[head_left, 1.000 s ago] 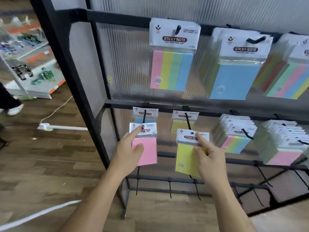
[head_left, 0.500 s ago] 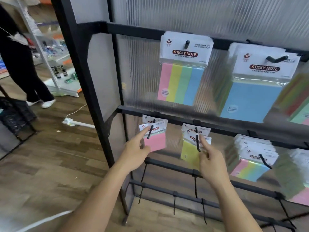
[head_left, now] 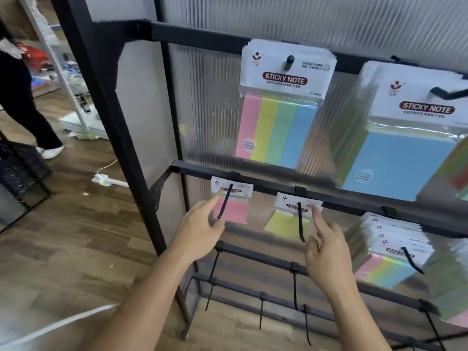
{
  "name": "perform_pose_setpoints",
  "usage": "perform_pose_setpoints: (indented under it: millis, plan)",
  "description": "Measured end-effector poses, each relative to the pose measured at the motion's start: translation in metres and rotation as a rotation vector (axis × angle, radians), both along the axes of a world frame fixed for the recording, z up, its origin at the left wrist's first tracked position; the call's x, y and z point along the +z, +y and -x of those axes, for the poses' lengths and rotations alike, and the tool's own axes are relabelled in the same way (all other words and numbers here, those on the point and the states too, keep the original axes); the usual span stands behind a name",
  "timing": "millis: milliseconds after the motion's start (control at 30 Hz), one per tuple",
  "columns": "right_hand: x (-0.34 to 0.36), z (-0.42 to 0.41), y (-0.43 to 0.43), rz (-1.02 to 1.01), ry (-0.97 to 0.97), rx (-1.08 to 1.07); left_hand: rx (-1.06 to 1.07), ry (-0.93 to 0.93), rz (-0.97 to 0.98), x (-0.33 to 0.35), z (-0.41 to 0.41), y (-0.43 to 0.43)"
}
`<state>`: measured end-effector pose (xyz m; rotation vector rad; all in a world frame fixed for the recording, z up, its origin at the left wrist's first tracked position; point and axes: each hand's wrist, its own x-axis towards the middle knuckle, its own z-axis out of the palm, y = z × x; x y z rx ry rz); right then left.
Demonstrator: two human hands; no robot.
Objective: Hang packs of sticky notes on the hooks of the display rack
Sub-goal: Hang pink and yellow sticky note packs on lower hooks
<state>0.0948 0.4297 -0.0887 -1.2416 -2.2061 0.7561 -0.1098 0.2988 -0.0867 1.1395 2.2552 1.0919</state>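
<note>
"STICKY NOTE" stands on the four-colour pack's header [head_left: 286, 69] and the blue pack's header [head_left: 425, 102].

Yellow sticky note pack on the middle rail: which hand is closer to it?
Right. The right hand puts its index fingertip on the yellow pack, just right of its hook. The left hand is farther left, pointing at the pink pack.
</note>
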Motion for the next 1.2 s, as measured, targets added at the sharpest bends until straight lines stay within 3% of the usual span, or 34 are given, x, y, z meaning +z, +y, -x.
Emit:
perform_pose_setpoints:
  millis: [133,267,600,833,1200]
  plan:
    - [0.0,-0.014,-0.023,0.042,-0.031,0.03,0.09,0.072,0.011,0.007,-0.03,-0.028]
    - [-0.002,-0.024,-0.055,0.048,-0.123,0.2,0.172,0.129,0.048,0.0,-0.06,-0.067]
    - [0.005,0.009,-0.143,0.06,-0.071,0.6,0.45,0.051,0.183,-0.016,-0.085,-0.182]
    - [0.006,0.112,-0.217,0.06,-0.125,0.862,0.695,0.001,0.194,-0.022,-0.028,-0.278]
    - [0.015,0.347,-0.382,0.07,-0.121,1.129,0.945,0.036,0.217,-0.015,0.139,-0.448]
